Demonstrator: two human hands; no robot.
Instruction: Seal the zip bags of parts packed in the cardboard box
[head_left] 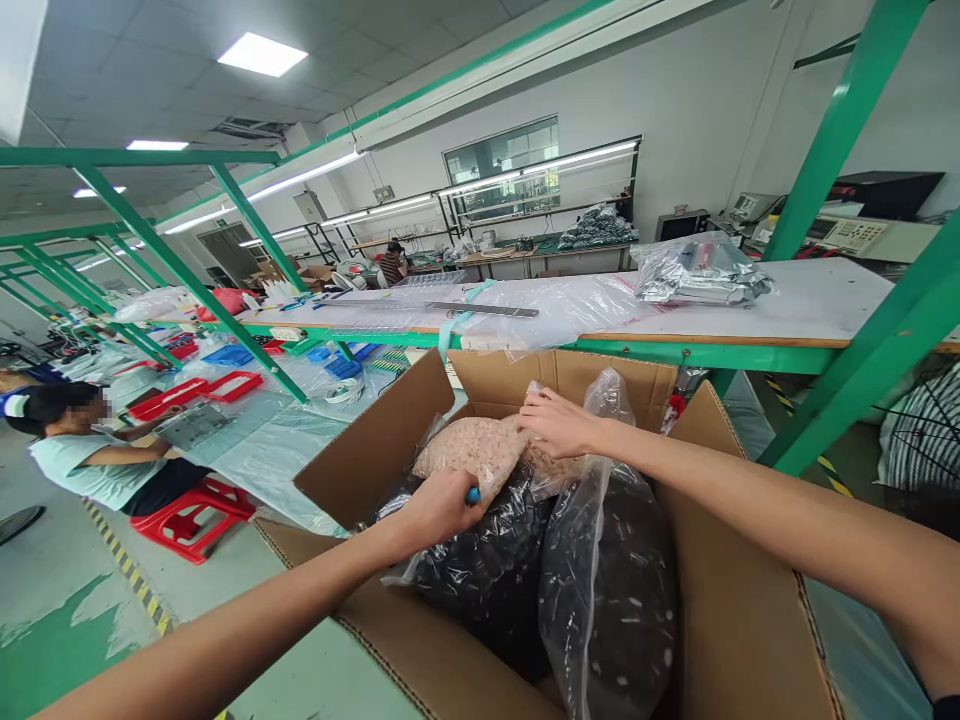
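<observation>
Left hand (442,508): grip clenched around a small blue object (472,495); only its end shows, type unclear. Knuckles at the near edge of the beige-piece bag.
Right hand (553,425): grip pinching plastic at the right side of the beige-piece bag; exact finger contact partly hidden.
Beige-piece bag (461,447): clear plastic, inside the carton, lying atop the black-parts bags. More beige pieces show below the right hand; same bag or another, can't tell.
Left black-parts bag (480,565): under the beige, by the left hand.
Right black-parts bag (619,580): beside it, bulging, near the right carton wall.
Carton (742,570): cardboard, flaps open.
Desk (817,300): behind carton; silver packets (701,275) in clear plastic on top.
Co-worker (97,450): far left, seated on a red stool (195,515).
</observation>
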